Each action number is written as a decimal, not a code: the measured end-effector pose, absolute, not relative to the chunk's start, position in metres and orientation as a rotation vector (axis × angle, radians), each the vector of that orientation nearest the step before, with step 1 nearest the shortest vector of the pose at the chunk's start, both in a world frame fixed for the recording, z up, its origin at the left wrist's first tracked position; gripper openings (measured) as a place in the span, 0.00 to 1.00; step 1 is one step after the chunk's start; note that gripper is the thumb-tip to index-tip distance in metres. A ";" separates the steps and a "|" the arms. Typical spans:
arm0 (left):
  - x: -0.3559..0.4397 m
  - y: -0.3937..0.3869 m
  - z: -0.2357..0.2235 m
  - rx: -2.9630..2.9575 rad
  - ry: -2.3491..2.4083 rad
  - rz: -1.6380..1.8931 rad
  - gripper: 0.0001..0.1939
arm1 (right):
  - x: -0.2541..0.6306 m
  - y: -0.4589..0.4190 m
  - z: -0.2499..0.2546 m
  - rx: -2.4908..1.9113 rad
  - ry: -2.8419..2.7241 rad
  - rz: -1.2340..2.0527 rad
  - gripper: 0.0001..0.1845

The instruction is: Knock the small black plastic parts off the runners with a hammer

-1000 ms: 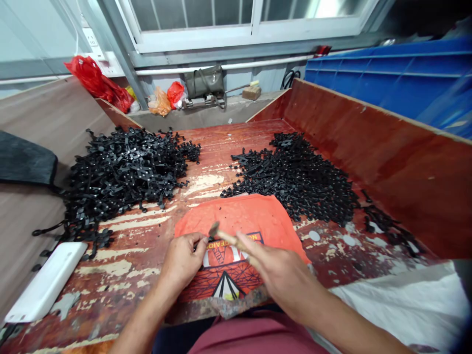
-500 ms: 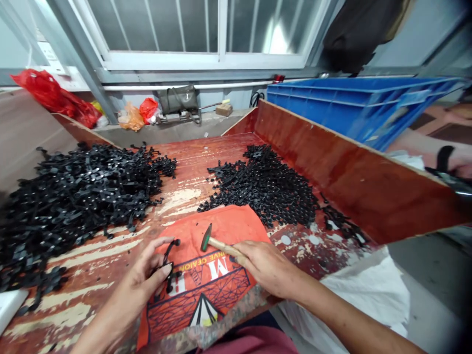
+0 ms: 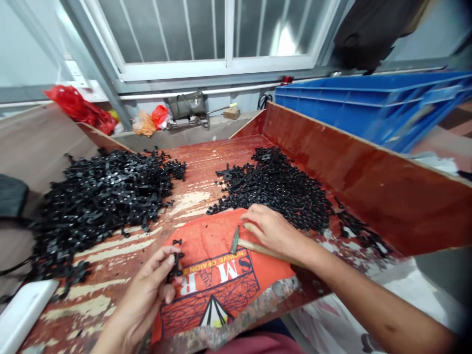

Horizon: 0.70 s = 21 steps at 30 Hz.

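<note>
My left hand [image 3: 157, 275] is closed on a small black plastic part [image 3: 177, 260], pinched between thumb and fingers over the left side of an orange printed cloth [image 3: 206, 233]. A hammer [image 3: 235, 240] with a dark green head and wooden handle lies on the cloth. My right hand [image 3: 271, 228] is off the handle, its fingers apart and bent over the cloth's far edge; the wrist crosses above the handle. Just beyond it spreads a pile of small black parts [image 3: 276, 189]. A larger heap of black parts [image 3: 110, 191] lies to the left.
A red-brown wooden board [image 3: 332, 162] walls the table's right side, with a blue crate [image 3: 339, 108] behind it. At the left front lies a white object [image 3: 29, 314]. Plastic bags [image 3: 83, 110] and a small block [image 3: 231, 113] sit along the back ledge.
My right hand has let go of the hammer, which now lies on the cloth, and has moved forward toward the right pile. The left hand keeps hold of its black part. The view has shifted.
</note>
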<state>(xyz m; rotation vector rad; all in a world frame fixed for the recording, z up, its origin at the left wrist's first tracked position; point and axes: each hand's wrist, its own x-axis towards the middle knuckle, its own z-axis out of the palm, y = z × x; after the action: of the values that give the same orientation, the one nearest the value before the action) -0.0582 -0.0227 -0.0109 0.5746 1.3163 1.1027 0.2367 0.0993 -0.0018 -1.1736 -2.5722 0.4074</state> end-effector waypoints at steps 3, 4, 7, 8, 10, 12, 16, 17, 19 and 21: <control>-0.052 -0.024 -0.007 0.538 1.266 1.109 0.22 | 0.195 0.146 -0.018 -1.092 -2.629 0.357 0.13; -0.052 -0.025 -0.006 0.535 1.263 1.105 0.21 | 0.183 0.161 -0.024 -1.064 -2.657 0.343 0.15; -0.052 -0.030 -0.006 0.545 1.257 1.108 0.19 | 0.163 0.192 -0.042 -1.010 -2.725 0.307 0.20; -0.052 -0.031 -0.005 0.542 1.261 1.118 0.20 | 0.161 0.197 -0.046 -1.001 -2.741 0.302 0.20; -0.053 -0.033 -0.005 0.531 1.270 1.139 0.21 | 0.165 0.199 -0.051 -0.987 -2.764 0.310 0.19; -0.056 -0.033 -0.006 0.515 1.275 1.146 0.22 | 0.172 0.194 -0.053 -0.990 -2.772 0.342 0.18; -0.061 -0.031 -0.010 0.481 1.254 1.125 0.24 | 0.180 0.186 -0.057 -1.081 -2.714 0.464 0.16; -0.062 -0.031 -0.011 0.473 1.256 1.115 0.25 | 0.180 0.189 -0.058 -1.109 -2.690 0.513 0.16; -0.063 -0.032 -0.013 0.473 1.275 1.103 0.26 | 0.177 0.199 -0.059 -1.152 -2.646 0.644 0.17; -0.064 -0.034 -0.014 0.504 1.297 1.110 0.26 | 0.174 0.214 -0.057 -1.162 -2.603 0.819 0.18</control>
<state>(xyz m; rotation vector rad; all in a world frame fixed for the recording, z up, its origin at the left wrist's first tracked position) -0.0645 -0.0343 -0.0144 0.5041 1.2967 1.1104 0.1740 0.2140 -0.0574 -1.1623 -2.6025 0.8193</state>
